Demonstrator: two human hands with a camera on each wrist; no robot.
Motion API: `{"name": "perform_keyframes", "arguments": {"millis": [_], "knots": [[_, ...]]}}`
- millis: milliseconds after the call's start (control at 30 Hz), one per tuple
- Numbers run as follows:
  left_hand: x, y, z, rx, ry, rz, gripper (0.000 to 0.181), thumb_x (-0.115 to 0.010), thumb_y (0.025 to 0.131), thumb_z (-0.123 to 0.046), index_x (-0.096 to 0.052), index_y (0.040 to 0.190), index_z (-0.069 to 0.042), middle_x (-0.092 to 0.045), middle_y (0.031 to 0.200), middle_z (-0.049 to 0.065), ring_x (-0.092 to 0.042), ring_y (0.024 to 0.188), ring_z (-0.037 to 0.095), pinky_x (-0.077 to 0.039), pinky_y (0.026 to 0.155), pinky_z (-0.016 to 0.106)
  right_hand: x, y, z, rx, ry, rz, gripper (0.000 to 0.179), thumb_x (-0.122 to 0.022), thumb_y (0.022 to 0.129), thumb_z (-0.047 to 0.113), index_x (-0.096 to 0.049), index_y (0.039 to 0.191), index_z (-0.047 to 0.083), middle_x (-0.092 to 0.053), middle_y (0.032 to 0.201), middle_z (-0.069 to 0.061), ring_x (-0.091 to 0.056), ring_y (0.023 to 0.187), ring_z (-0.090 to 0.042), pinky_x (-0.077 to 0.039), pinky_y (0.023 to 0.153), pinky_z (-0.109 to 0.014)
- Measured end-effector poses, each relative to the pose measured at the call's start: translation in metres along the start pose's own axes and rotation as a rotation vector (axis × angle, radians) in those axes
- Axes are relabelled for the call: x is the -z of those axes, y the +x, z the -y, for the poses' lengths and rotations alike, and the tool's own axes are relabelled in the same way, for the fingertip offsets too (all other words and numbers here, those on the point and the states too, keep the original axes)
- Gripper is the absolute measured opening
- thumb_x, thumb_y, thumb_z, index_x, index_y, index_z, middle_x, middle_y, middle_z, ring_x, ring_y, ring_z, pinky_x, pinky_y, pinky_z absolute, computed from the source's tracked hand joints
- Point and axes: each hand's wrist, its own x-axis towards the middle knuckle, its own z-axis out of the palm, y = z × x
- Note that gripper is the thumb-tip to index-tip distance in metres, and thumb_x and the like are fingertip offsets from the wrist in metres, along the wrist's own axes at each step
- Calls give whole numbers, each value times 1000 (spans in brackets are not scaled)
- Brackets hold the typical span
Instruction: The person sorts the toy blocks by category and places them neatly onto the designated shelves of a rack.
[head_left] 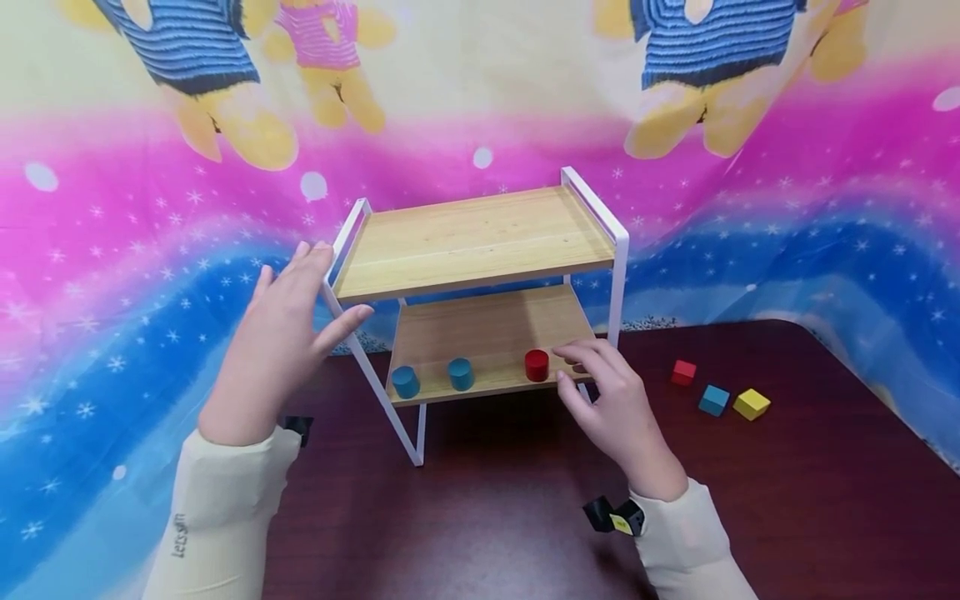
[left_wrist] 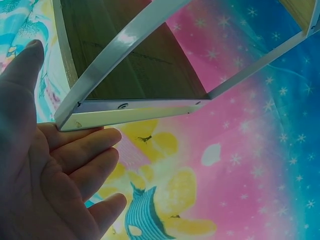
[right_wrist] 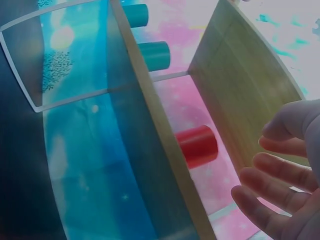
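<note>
A two-tier shelf rack (head_left: 480, 242) with wooden boards and white metal sides stands on the table. On its lower board (head_left: 495, 321), near the front edge, sit two blue cylinders (head_left: 406, 382) (head_left: 461, 374) toward the left and a red cylinder (head_left: 536, 365) toward the right. My left hand (head_left: 277, 342) is at the rack's upper left corner, fingers extended; in the left wrist view they appear to touch the white frame (left_wrist: 95, 105). Just right of the red cylinder, my right hand (head_left: 611, 400) is held with loosely bent fingers (right_wrist: 270, 170), apart from it and holding nothing.
On the dark red table (head_left: 825, 467), right of the rack, lie a red block (head_left: 683, 372), a blue block (head_left: 714, 400) and a yellow block (head_left: 752, 404). A colourful printed cloth (head_left: 480, 125) hangs behind the rack and along both sides.
</note>
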Motion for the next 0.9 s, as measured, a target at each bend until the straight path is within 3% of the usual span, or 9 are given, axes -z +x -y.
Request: {"name": "perform_keyframes", "arguments": {"millis": [433, 567, 900], "knots": [[3, 0, -2, 8, 22, 10, 83, -56, 87, -56, -29, 147, -7, -30, 149, 18, -16, 142, 28, -2, 113, 52, 22, 0, -2, 4, -33, -78, 29, -70, 79, 3, -70, 107, 11, -63, 104, -3, -59, 90, -15, -43, 81, -8], [3, 0, -3, 1, 22, 12, 83, -54, 87, -57, -30, 147, -6, -31, 149, 18, -17, 142, 29, -3, 113, 53, 30, 0, -4, 6, -40, -103, 28, -69, 78, 2, -70, 105, 9, -64, 103, -4, -58, 90, -15, -41, 77, -7], [6, 0, -4, -7, 48, 11, 81, -56, 87, -55, -31, 146, -6, -34, 147, 18, -18, 141, 28, -3, 113, 52, 43, 2, -15, 9, -5, -220, 21, -68, 79, 2, -72, 100, 6, -66, 100, -7, -58, 95, -21, -40, 91, -13]]}}
